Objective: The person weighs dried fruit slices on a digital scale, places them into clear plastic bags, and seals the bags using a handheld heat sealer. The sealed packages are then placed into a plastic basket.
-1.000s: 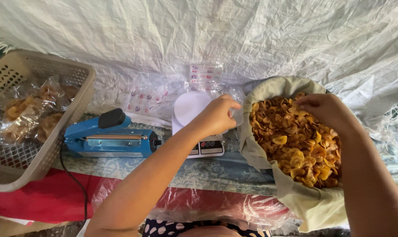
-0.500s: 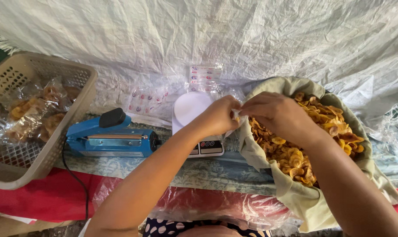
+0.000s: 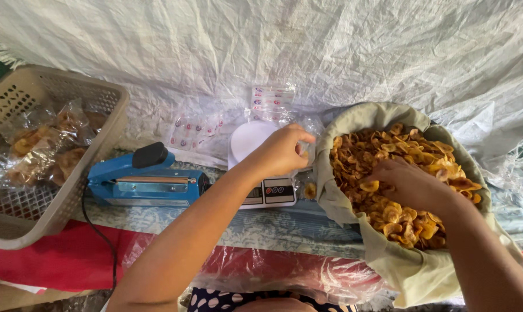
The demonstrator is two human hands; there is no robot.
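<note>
Two hands are at work here, and we read the risks from how they sit. Our left hand (image 3: 281,151) is curled shut around the mouth of a small clear plastic bag (image 3: 305,155), pinching it above the round white pan of a small digital kitchen scale (image 3: 260,167); the bag is thin and mostly hidden by the fingers, so we cannot tell how wide its mouth stands. Our right hand (image 3: 408,186) lies palm-down in the heap of golden-yellow fried chips (image 3: 400,179) that fills a wide olive-grey cloth sack (image 3: 411,271) with a rolled rim; the fingers are bent into the heap, but whether they have closed on any chips we cannot tell.

We judge spillage the nearest trouble: one loose chip (image 3: 309,189) already lies on the patterned table covering beside the scale, and a narrow, floppy bag mouth held by one hand would let more fall there. Chips are brittle, so a hard squeeze in the heap would likely break them. The bag hangs over the pan, and pressing on it with the hand would falsify any reading.

The blue impulse heat sealer (image 3: 149,180) sits just left of the scale, with its black cord (image 3: 100,237) trailing over the table edge. Farther left a beige plastic basket (image 3: 48,214) holds filled clear packets.
</note>
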